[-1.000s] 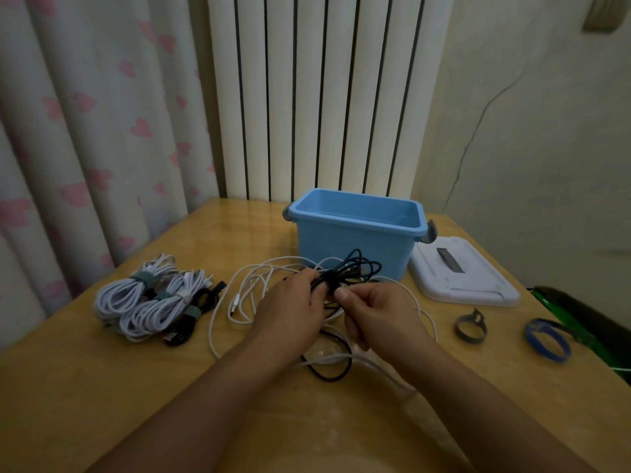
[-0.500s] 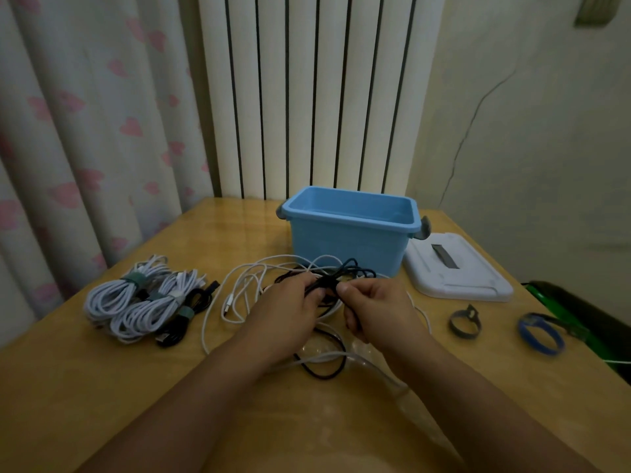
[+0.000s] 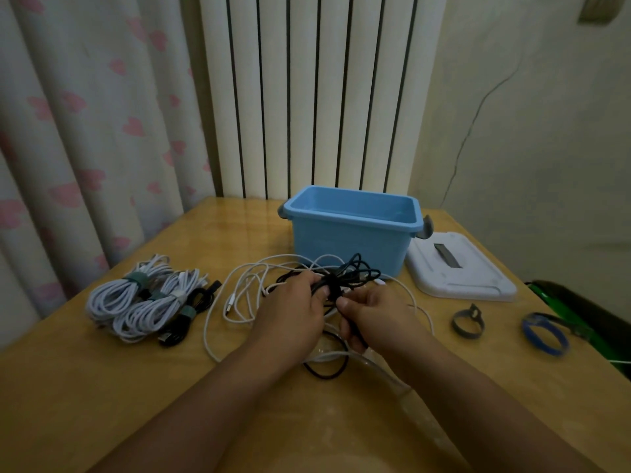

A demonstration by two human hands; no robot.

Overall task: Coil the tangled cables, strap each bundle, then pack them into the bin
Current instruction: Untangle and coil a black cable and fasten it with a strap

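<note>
Change since prev. frames: black cable (image 3: 345, 279) was held up w/ loops fanned in front of the bin approx. 1 s ago; it was then brought down toward the table, and is now gathered tighter at frame centre, w/ a dark band seen across its waist. Whether that band is a strap or a turn of the cable itself cannot be told. Judged: coiling of this cable is near done and binding is in hand; bundle not yet ready for packing.

Left hand (image 3: 290, 310): fingers curled round the left side of the black bundle, grasping it. Right hand (image 3: 374, 317): thumb and fingers pinched on the dark strand just right of the bundle's waist, clenched on it.

Black cable condition: thin, loose loops sticking out to upper right, uneven; a further black loop (image 3: 326, 361) lies flat on the table below the hands, so part appears uncoiled. White cable (image 3: 246, 291) is spread loose around and under the hands, centre of frame, still uncoiled; plug end seen centre-left.

Strapped bundles (image 3: 143, 302), white and black w/ green-grey straps, lie at left-centre of frame, apart from the hands. Blue bin (image 3: 351, 244) stands upper centre, just behind the black cable; nothing seen inside, though its floor is not fully visible. White lid (image 3: 461, 271) lies beside it to the right. Grey strap (image 3: 467, 319) and blue strap (image 3: 544, 336) lie unused at right-centre of frame.
</note>
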